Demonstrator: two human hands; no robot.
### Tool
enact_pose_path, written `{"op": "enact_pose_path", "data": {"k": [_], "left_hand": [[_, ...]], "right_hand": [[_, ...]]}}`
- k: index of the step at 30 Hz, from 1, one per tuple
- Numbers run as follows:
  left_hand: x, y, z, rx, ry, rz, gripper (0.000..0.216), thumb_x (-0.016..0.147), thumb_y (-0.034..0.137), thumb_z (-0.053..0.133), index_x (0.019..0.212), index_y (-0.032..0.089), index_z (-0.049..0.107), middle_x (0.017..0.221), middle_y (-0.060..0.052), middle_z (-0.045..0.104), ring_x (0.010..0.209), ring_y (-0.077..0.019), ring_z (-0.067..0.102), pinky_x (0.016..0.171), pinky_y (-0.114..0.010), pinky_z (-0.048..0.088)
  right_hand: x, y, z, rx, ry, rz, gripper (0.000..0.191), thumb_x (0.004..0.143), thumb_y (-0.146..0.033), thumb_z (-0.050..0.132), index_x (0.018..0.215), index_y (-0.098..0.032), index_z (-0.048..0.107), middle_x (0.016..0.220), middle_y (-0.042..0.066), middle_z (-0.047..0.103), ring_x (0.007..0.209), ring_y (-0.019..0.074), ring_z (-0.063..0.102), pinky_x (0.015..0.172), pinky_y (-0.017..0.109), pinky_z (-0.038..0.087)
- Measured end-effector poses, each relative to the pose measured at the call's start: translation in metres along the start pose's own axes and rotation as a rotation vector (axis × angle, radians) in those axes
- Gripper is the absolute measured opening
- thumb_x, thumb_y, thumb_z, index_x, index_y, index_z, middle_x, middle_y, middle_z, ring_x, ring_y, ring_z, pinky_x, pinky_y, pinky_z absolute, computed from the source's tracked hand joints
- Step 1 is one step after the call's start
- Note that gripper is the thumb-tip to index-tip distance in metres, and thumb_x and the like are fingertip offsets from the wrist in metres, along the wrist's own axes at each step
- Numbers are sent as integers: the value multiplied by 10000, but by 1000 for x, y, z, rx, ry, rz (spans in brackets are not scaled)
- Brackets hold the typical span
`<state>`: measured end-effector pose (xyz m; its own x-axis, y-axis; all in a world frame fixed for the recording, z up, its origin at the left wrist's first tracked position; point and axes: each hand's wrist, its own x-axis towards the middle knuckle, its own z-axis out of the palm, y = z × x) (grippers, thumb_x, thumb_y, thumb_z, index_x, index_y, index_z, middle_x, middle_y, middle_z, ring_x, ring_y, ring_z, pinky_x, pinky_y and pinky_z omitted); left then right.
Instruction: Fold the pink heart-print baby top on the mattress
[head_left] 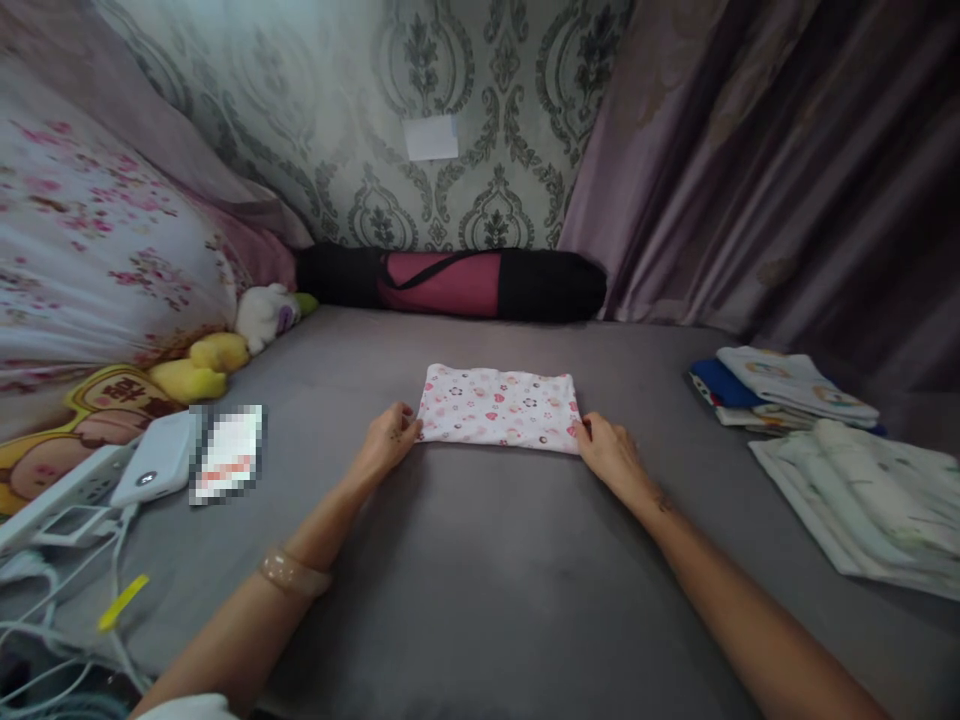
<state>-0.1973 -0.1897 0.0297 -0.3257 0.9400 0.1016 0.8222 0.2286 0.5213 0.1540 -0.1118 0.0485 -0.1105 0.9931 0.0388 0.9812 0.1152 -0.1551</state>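
A folded white cloth with small pink and red prints [499,405] lies flat in the middle of a grey bed surface [480,560]. My left hand [390,438] pinches the cloth's near left corner, fingers closed on the edge. My right hand [609,448] grips the near right corner in the same way. Both forearms reach forward from the bottom of the view, and a pale bangle sits on my left wrist.
Folded cloths are stacked at the right: a blue and white pile [780,385] and a larger pale green one [870,495]. A black and pink rolled bag [457,282] lies against the wall. Plush toys [225,345], a power bank [154,465] and cables crowd the left edge.
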Motion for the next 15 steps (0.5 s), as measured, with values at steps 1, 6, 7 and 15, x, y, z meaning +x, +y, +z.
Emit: {"op": "enact_pose_path", "data": {"k": [1, 6, 7, 15], "left_hand": [[3, 2, -1, 42, 67, 46, 236, 855, 306, 518, 1013, 144, 584, 857, -91, 670, 816, -220, 620, 770, -341, 465], [26, 48, 18, 119, 188, 448, 304, 940, 268, 384, 1177, 140, 525, 1189, -154, 605, 1118, -237, 558, 950, -380, 437], [31, 60, 26, 134, 143, 526, 335, 938, 237, 378, 1233, 128, 492, 1281, -167, 560, 1202, -236, 514, 1001, -383, 409], [46, 102, 72, 306, -52, 408, 483, 926, 152, 314, 1394, 55, 379, 1480, -206, 377, 1403, -286, 293, 1129, -463, 254]], "right_hand": [[3, -2, -4, -3, 42, -9, 375, 971, -380, 336, 1098, -163, 615, 944, 142, 689, 857, 252, 656, 708, 326, 435], [24, -50, -12, 22, 216, -331, 430, 968, -237, 239, 1185, -114, 589, 1178, 173, 629, 1079, 250, 577, 931, 365, 396], [28, -65, -9, 35, 200, -430, 437, 964, -234, 248, 1243, -104, 559, 1257, 167, 597, 1167, 249, 530, 1000, 372, 354], [46, -118, 31, 46, -32, -551, 578, 932, -249, 249, 1465, -34, 310, 1540, 140, 284, 1431, 261, 208, 1158, 482, 92]]}}
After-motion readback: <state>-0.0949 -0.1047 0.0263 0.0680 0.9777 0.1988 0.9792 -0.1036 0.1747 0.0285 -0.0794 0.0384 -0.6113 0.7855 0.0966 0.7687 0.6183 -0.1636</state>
